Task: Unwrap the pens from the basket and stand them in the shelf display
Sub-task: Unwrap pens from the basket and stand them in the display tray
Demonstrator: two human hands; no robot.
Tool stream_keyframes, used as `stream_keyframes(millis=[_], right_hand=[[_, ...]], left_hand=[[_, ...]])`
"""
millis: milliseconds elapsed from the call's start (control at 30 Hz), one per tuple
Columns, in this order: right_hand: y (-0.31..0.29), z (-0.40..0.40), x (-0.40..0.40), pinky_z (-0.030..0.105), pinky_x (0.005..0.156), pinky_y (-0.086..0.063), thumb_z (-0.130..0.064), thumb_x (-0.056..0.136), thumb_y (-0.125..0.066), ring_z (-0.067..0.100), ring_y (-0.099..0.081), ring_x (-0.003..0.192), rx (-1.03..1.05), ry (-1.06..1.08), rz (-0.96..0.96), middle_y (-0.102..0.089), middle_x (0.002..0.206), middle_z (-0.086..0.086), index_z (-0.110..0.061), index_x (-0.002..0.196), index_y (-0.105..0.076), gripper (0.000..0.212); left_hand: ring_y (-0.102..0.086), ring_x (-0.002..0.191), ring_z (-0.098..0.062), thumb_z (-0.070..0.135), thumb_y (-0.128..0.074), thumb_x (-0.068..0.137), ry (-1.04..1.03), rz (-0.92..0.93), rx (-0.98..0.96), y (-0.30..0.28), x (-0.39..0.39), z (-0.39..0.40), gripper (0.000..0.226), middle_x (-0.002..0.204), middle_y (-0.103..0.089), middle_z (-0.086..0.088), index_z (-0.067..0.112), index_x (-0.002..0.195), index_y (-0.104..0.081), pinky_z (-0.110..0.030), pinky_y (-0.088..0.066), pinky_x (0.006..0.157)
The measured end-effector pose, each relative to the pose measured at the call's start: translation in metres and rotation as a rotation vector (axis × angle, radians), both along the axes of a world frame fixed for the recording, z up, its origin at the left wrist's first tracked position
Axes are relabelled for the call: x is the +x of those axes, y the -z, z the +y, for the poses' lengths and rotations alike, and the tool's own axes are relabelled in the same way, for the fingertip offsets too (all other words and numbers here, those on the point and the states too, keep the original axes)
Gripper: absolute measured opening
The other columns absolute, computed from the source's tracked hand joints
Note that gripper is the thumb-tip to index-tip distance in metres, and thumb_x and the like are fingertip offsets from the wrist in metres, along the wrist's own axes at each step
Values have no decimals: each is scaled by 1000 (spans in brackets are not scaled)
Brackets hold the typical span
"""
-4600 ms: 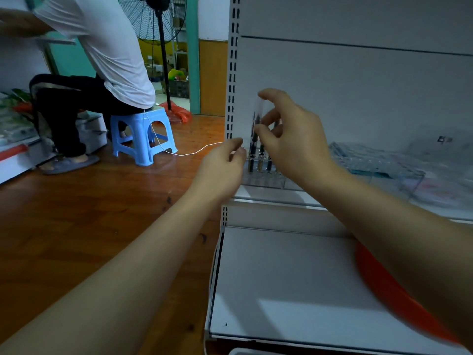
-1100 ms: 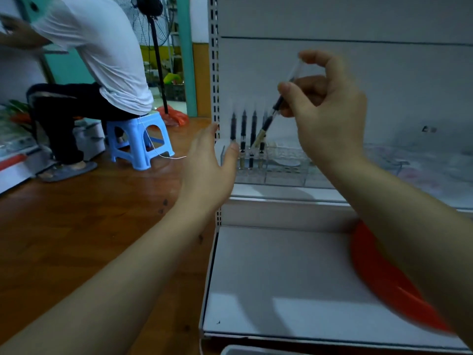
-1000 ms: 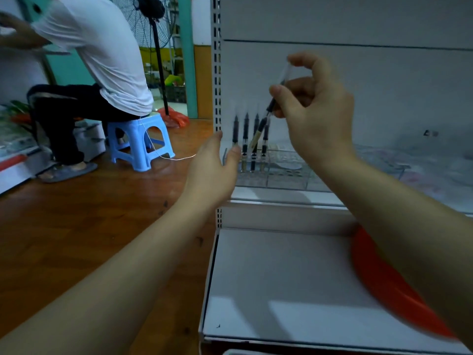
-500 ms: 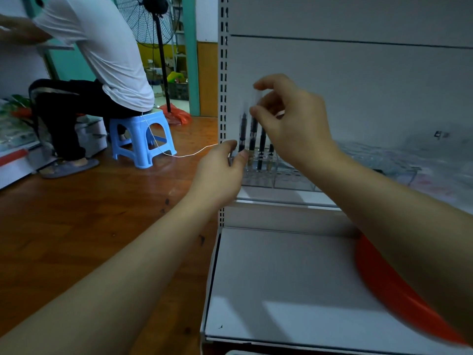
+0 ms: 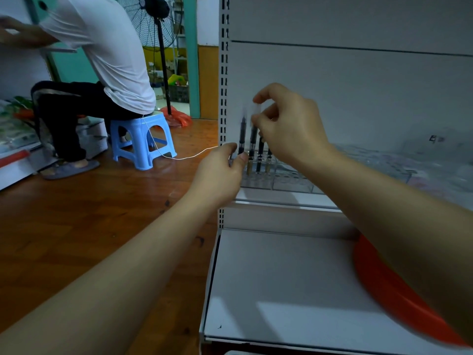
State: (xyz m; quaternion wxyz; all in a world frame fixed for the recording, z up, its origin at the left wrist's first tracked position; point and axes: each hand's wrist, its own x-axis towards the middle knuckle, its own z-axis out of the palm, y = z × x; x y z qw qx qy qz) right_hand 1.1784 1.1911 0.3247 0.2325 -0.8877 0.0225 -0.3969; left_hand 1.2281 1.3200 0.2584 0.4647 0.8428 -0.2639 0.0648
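Note:
Several dark pens (image 5: pixel 260 152) with clear caps stand upright in a clear plastic display rack (image 5: pixel 286 179) at the left end of the white shelf (image 5: pixel 281 197). My right hand (image 5: pixel 289 129) pinches the clear top of one pen (image 5: pixel 253 135), which stands upright in the rack next to the leftmost pen (image 5: pixel 242 134). My left hand (image 5: pixel 220 170) has thumb and fingers curled around the rack's left end, by the base of the leftmost pen. An orange basket (image 5: pixel 384 290) lies on the lower shelf at the right, partly behind my right forearm; its contents are hidden.
The white lower shelf (image 5: pixel 276 290) juts out in front of me. Clear plastic wrappers (image 5: pixel 422 165) lie on the upper shelf to the right. To the left, a person sits on a blue stool (image 5: pixel 143 139) on the wooden floor, with a standing fan (image 5: pixel 158 26) behind.
My right hand brought the tilted pen down from above the rack and stood it upright among the others. My left hand went from flat and open to curled on the rack's left end.

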Motion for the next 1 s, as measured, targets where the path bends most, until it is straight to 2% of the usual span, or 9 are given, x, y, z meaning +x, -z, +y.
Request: stream_keyframes(millis=[167,267,367,467,600,733,833,900,1000], right_hand=[[9,0,-7,39,80,-56,-20,96,-60,18,-65,86,-83,-6,-49,-67,102,-2,-26,135,-57,40],[17,-5,-16,36,78,-56,-23,96,-61,14,-64,83,-65,5,-94,-66,103,-4,-26,135,-57,40],[31,-5,-34,32,73,-56,-23,95,-64,9,-63,75,-37,-12,-143,-66,97,-6,-22,125,-64,30],[56,-2,-58,28,68,-55,-22,94,-66,8,-63,73,-17,-53,-171,-65,93,-6,-18,117,-65,22],[105,0,-89,19,66,-49,-23,92,-64,6,-60,73,9,-65,-148,-65,91,-9,-18,112,-67,21],[161,-5,-116,11,67,-44,-24,92,-64,1,-57,73,-4,-79,-14,-61,91,-15,-18,110,-67,20],[204,-10,-131,2,69,-39,-26,95,-64,-4,-53,73,-4,-88,130,-59,95,-17,-21,116,-66,21],[230,-13,-139,3,69,-39,-30,97,-61,-4,-51,73,-17,-103,219,-60,99,-15,-21,119,-64,24],[263,-17,-152,10,70,-43,-37,98,-56,-5,-52,75,-22,-137,352,-61,103,-12,-21,122,-62,29]], left_hand=[[-46,135,-19,39,-51,102,-20,0,-42,3,0,1,53,152,-46,-2,17,149,-41,-32,-37,106],[-49,129,-15,39,-59,97,-91,-142,-110,6,-5,4,52,144,-49,-1,17,143,-47,-34,-42,106],[-53,114,-10,31,-65,94,-141,-367,-203,7,-23,10,40,123,-54,2,16,130,-56,-25,-47,91],[-56,90,-7,23,-67,92,-33,-452,-241,16,-49,13,22,101,-58,5,17,112,-61,-13,-43,71],[-59,79,-9,22,-65,94,134,-330,-249,52,-78,12,11,89,-62,6,19,104,-62,-13,-42,65],[-59,89,-7,28,-61,96,237,-212,-118,104,-91,12,15,96,-60,9,20,109,-61,-27,-50,72],[-57,99,-4,32,-59,97,292,-115,-21,142,-99,15,21,105,-58,13,23,117,-59,-22,-49,80],[-55,102,-2,31,-59,97,305,-69,19,166,-104,17,25,109,-57,13,24,121,-57,-18,-48,84],[-53,107,0,33,-59,97,325,-1,107,197,-111,21,31,116,-55,14,25,127,-54,-21,-48,90]])
